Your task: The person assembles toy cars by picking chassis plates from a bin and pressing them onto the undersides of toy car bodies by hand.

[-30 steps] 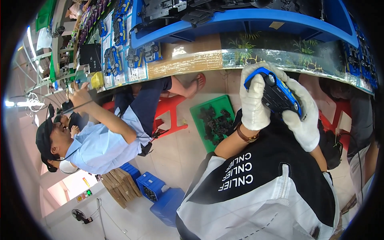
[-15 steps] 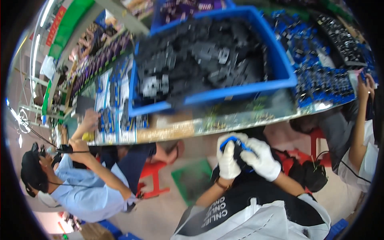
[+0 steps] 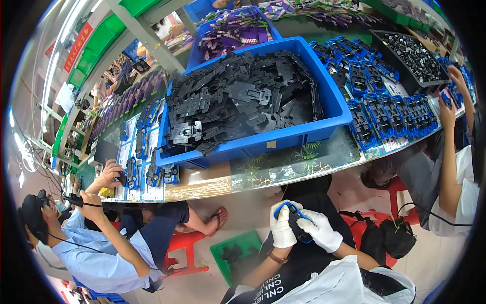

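On the long bench [image 3: 334, 156] stands one big blue bin [image 3: 263, 137], heaped with black plates [image 3: 248, 93] too tangled to count; its far side, cut off a second ago, now shows. Two co-workers flank this person: one in light blue [image 3: 101, 248], another [image 3: 450, 187] cropped by the rim. One green tray [image 3: 218, 253] sits low down, its dark contents blurry. The left hand [image 3: 282, 230] and right hand [image 3: 323, 232], white-gloved, grip one toy car [image 3: 297, 222] below the bench's near edge; some fingertips are hidden.
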`<state>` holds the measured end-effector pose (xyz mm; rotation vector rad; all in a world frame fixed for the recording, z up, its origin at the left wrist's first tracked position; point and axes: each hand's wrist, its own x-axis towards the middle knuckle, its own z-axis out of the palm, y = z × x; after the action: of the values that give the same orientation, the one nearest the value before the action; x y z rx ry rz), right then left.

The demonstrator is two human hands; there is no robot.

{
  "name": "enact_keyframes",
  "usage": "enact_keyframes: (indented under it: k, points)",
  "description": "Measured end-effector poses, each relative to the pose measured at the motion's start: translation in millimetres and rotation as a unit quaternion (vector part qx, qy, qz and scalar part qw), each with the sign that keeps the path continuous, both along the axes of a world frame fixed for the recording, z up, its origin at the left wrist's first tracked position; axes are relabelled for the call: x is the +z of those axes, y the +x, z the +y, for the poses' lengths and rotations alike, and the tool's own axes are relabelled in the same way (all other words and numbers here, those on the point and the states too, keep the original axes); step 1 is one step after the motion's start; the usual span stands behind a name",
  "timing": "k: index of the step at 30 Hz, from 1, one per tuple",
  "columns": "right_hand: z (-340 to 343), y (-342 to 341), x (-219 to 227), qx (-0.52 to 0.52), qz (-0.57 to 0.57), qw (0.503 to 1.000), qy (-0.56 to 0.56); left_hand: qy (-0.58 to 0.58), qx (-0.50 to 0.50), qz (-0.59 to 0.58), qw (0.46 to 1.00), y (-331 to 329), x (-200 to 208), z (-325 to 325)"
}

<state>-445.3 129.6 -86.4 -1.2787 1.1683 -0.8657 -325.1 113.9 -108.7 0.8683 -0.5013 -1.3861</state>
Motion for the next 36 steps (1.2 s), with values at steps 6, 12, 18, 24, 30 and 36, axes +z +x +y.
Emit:
enact_keyframes:
  k: [6, 12, 18, 24, 30, 36]
  points:
    - [15.3, 0.2, -33.9, -0.042, -0.045, 0.995, 0.076, 0.029, 0.028, -0.037, 0.998, -2.0, -23.8, 7.9]
    - [22.1, -0.6, -27.0, -0.058, -0.107, 0.988, 0.100, 0.041, 0.027, -0.071, 0.996, -0.4, -11.9, 12.3]
    - [27.0, 1.1, -36.3, -0.105, -0.073, 0.991, 0.038, 0.017, 0.009, 0.044, 0.999, -0.2, -18.4, 17.4]
    - [29.4, 0.8, -37.3, -0.114, -0.040, 0.992, -0.029, 0.062, -0.034, 0.123, 0.990, 1.4, -28.7, 25.4]
    - [32.5, 2.9, -44.5, -0.126, -0.037, 0.991, -0.007, 0.079, -0.036, 0.124, 0.988, 1.1, -33.4, 24.0]
    - [32.8, -0.1, -36.8, -0.101, -0.047, 0.994, -0.002, 0.089, -0.023, 0.138, 0.986, -0.8, -27.0, 25.0]
